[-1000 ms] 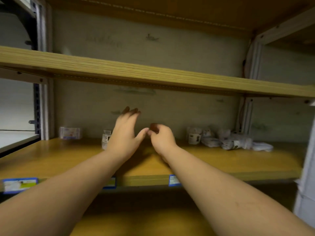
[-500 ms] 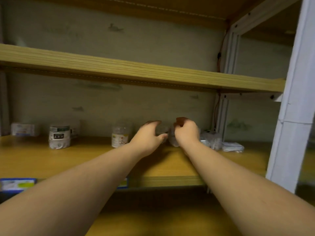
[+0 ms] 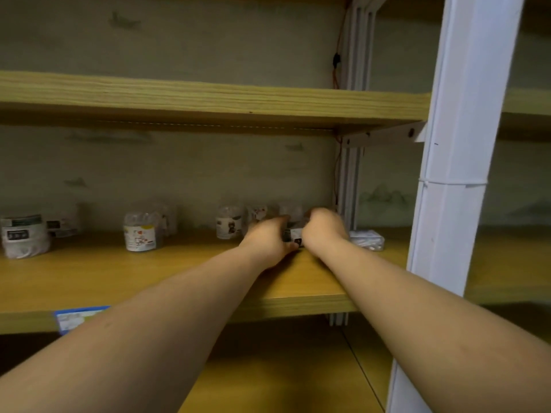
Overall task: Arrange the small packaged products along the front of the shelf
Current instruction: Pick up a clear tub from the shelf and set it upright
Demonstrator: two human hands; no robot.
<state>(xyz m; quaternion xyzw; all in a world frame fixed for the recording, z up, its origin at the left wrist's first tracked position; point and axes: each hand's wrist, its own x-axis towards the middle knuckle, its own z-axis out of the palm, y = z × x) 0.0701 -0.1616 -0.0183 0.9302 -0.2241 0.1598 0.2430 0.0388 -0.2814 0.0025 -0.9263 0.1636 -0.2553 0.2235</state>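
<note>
Both hands have moved right along the shelf (image 3: 149, 272) since a second ago. The left hand (image 3: 266, 238) and right hand (image 3: 323, 229) now meet on one small pack (image 3: 293, 235) near the back wall, each grip closed on it. More packs stand at 9 o'clock from it, a clear bag (image 3: 367, 239) at 3 o'clock.

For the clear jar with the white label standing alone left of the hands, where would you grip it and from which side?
Grip the jar around its labelled middle, coming straight in from the shelf front. It stands upright, its round body looks narrow enough for one hand, and bare board lies before it. A second pack sits close behind to its right, so reaching from the back or right looks awkward.
</note>
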